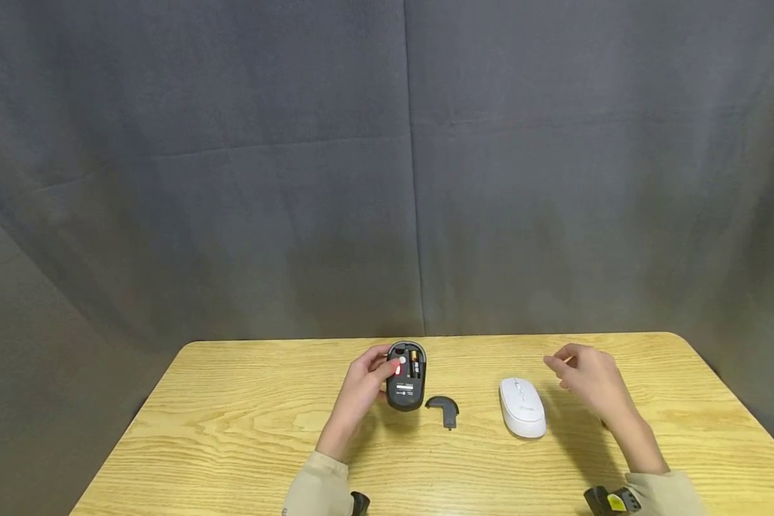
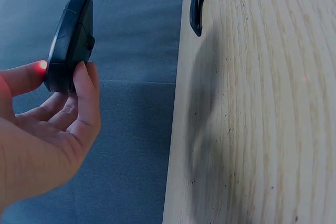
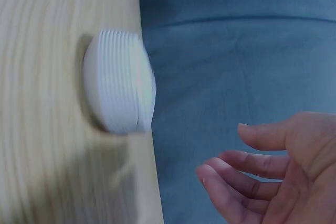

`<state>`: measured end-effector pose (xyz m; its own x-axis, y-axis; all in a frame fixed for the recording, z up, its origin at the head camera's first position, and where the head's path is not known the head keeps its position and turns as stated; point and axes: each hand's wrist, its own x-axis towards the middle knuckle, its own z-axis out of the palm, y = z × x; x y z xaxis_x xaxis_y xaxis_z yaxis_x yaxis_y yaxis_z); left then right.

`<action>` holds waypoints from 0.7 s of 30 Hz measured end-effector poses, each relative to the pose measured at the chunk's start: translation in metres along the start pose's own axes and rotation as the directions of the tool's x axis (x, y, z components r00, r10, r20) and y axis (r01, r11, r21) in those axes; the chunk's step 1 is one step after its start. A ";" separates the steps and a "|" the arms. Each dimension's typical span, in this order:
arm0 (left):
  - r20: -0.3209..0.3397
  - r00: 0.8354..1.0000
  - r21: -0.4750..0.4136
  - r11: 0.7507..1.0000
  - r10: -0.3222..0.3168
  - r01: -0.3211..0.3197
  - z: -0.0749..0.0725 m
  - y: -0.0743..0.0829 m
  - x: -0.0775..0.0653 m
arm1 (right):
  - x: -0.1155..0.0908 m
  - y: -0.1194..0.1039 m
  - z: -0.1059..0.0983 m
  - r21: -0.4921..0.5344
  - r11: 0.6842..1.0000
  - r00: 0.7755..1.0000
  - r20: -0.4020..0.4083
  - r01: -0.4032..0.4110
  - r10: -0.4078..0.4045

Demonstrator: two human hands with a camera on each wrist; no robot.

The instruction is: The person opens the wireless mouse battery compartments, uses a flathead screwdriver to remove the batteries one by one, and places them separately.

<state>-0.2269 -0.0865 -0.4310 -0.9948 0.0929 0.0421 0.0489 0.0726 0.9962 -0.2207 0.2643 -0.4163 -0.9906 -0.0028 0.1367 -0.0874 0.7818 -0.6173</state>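
Bearing unreadable white print, a black mouse sits in left fingers.

Head camera looks forward and down from farthest back, table along the bottom, curtain above. Wrist cameras look from close in (both sideways: table right in the left view, left in the right). Head view's lower center and left wrist's upper left share a black mouse.

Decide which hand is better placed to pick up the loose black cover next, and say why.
Probably the right hand: it holds nothing, while the left hand grips the black mouse, though the cover lies nearer the left.
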 end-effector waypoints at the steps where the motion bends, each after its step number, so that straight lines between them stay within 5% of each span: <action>1: -0.001 1.000 0.000 1.000 -0.002 0.002 0.000 0.000 0.000 | -0.001 0.004 -0.001 -0.015 1.000 1.000 0.000 -0.001 0.001; 21: 0.011 1.000 -0.016 1.000 0.009 -0.009 0.000 -0.005 -0.004 | -0.003 0.041 -0.013 -0.150 0.988 0.998 0.058 0.025 -0.017</action>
<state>-0.2235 -0.0871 -0.4361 -0.9933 0.1040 0.0506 0.0567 0.0564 0.9968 -0.2199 0.3043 -0.4316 -0.9935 -0.0522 0.1014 -0.0955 0.8660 -0.4907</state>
